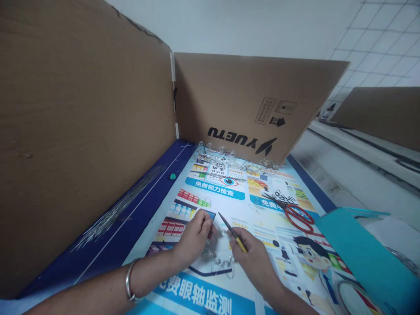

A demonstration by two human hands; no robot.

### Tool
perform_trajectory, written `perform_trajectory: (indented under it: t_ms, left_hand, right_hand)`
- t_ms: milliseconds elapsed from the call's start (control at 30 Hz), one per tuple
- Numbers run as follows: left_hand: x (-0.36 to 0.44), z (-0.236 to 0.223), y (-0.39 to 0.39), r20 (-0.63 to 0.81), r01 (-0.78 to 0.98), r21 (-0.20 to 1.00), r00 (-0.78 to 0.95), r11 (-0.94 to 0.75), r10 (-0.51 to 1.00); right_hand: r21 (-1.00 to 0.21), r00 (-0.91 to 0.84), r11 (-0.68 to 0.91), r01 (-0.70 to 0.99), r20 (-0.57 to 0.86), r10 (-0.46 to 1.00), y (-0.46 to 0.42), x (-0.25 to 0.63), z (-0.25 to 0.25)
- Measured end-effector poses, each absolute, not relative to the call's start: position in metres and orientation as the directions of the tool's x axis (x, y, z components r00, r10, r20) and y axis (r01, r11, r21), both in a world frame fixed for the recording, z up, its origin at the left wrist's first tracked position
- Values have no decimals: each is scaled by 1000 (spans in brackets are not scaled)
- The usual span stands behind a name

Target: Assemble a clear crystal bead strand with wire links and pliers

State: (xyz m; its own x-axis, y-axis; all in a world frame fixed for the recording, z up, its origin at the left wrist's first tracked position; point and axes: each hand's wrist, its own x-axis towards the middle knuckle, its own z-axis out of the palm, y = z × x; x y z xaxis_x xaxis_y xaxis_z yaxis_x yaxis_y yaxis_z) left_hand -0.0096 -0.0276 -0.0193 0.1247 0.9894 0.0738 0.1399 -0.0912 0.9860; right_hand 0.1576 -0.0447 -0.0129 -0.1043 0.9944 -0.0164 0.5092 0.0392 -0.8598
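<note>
The beads point(224, 262) are low in the middle of the frame, between both hands. The left hand point(193, 238) has its fingertips pressed together beside them, maybe to keep them steady; what it pinches is hidden. The right hand point(252, 258) has its fingers clamped on a tool point(239, 238), point up and left, likely so the tip is free. Scissors point(300, 218) lie at the right, maybe for easy reach. The thin clear string is hard to see.
</note>
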Motion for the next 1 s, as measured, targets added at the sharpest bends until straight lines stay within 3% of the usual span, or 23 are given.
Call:
perform_trajectory:
  t_ms: [300,600,1000]
  left_hand:
    - [-12,-19,-28,134,282,941,196,-187,971]
    - [-15,-12,-27,149,345,899,339,-270,929]
    - [-12,-14,-31,174,338,907,246,-252,954]
  right_hand:
    - [-841,-157,139,522,66,985,-43,162,-16]
    - [-838,-187,132,529,36,982,-45,162,-9]
    - [-846,-221,157,510,48,974,-46,159,-13]
